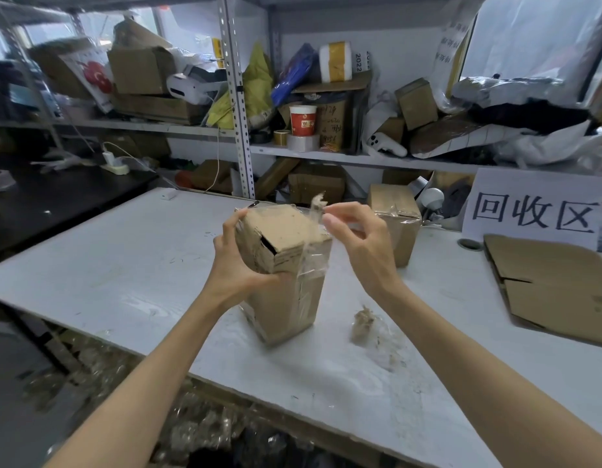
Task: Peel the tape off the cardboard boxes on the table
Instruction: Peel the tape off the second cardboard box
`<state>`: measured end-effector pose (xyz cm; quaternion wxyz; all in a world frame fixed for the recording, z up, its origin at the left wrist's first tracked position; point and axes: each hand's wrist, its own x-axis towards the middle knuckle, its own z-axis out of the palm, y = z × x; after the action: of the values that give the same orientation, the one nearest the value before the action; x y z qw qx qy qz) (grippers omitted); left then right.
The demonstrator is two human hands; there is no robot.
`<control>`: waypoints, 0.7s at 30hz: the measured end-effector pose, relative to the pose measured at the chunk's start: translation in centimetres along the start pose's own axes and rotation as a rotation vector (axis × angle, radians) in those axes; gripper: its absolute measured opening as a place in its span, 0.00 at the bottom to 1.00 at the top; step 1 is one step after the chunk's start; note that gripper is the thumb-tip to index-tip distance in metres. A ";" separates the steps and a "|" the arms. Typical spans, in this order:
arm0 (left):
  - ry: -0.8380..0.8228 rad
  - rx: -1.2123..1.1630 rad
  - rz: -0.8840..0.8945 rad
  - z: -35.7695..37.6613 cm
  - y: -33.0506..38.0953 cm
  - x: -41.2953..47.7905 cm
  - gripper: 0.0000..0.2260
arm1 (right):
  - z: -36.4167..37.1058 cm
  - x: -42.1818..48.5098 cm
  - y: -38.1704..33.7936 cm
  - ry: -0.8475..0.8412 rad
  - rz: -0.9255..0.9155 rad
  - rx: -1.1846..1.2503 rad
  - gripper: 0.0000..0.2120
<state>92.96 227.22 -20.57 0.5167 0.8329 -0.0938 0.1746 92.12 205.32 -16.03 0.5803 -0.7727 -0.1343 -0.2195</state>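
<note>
A tall brown cardboard box [286,265] stands tilted on the white table [124,265]. My left hand [235,265] grips its upper left corner, thumb on the front face and fingers over the top edge. My right hand [360,241] pinches a strip of clear tape [314,214] that runs up from the box's right edge, with torn brown paper stuck to its loose end. More clear tape still wraps the box's right side. A second taped cardboard box [397,217] stands behind my right hand.
A crumpled wad of peeled tape [363,324] lies on the table right of the box. Flattened cardboard [549,285] lies at the right below a white paper sign [532,207]. Cluttered metal shelves [238,96] stand behind. Tape scraps [191,430] pile below the table's front edge.
</note>
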 end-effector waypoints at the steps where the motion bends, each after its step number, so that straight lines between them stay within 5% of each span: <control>1: 0.018 0.001 -0.020 0.1 0.0 0.1 0.52 | 0.2 -0.3 -0.4 -0.088 -0.068 -0.047 0.17; 4: 0.045 0.042 -0.029 0.7 0.3 0.2 0.51 | 1.0 -0.4 -0.5 -0.203 -0.172 -0.243 0.13; 8: 0.098 0.004 -0.091 -0.2 0.3 0.3 0.52 | 0.4 0.0 0.7 -0.065 -0.233 -0.254 0.09; 14: 0.025 -0.076 -0.089 -1.2 0.8 0.5 0.51 | -0.4 0.4 1.7 0.108 0.315 0.096 0.13; 17: 0.044 -0.093 -0.095 -1.0 0.8 0.3 0.49 | -0.6 0.9 1.0 0.134 0.447 0.377 0.06; 21: 0.016 -0.112 -0.075 -0.4 1.1 0.1 0.49 | 0.1 0.7 1.1 0.059 0.344 0.014 0.25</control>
<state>92.63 227.06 -19.48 0.5694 0.8042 -0.0679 0.1564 93.24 205.09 -16.59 0.6183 -0.7735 0.0157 -0.1385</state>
